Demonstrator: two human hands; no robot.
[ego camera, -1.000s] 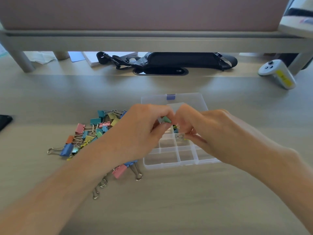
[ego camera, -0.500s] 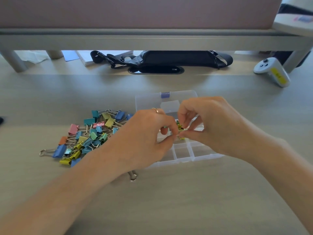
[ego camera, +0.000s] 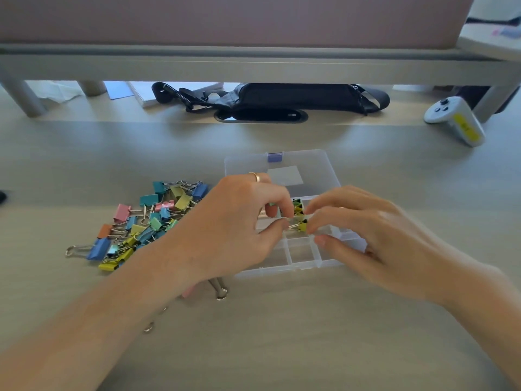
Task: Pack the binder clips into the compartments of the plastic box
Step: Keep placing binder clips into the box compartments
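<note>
Pale desk (ego camera: 282,334), black bag (ego camera: 296,97) and white controller (ego camera: 456,119) at the back. Loose binder clips (ego camera: 146,227) lie left of the plastic box (ego camera: 304,262), some under the left forearm. Above its compartments a yellow clip (ego camera: 302,225) lies crosswise, handles pointing left. The left hand (ego camera: 234,227) pinches the handles, the right hand (ego camera: 375,235) the body.

Pastel blue, teal, yellow, pink and orange binder clips (ego camera: 146,224) left of centre; clear plastic box (ego camera: 301,249), purple latch (ego camera: 275,157).

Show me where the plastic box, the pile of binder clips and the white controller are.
plastic box (ego camera: 318,167), head view, on its open lid.
pile of binder clips (ego camera: 156,220), head view, middle of the heap.
white controller (ego camera: 454,119), head view, on its body.
</note>
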